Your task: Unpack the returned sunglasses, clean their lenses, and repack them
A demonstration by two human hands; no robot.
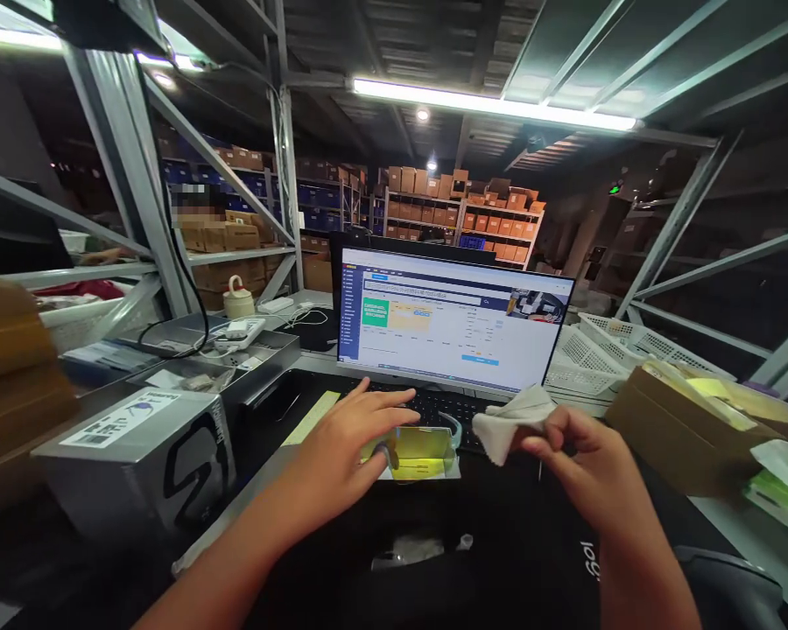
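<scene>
Sport-style glasses with a yellow-tinted lens [424, 451] and a pale blue temple rest in front of the keyboard [446, 407]. Over their left end lies my left hand [348, 433], fingers stretched and spread, the thumb at the frame's edge. Whether it presses on the glasses I cannot tell. To their right, my right hand [587, 451] pinches a whitish cloth [512, 420] between thumb and fingers, held up off the desk mat. Nearer to me, a small clear plastic piece [417, 549] lies on the black mat [499, 560].
A monitor [433, 350] stands behind the keyboard. On the left are a grey printed box [151, 472] and a metal tray [263, 350]. To the right sit an open cardboard box [670, 437] and white baskets [584, 359]. Shelf posts [131, 157] rise at the left.
</scene>
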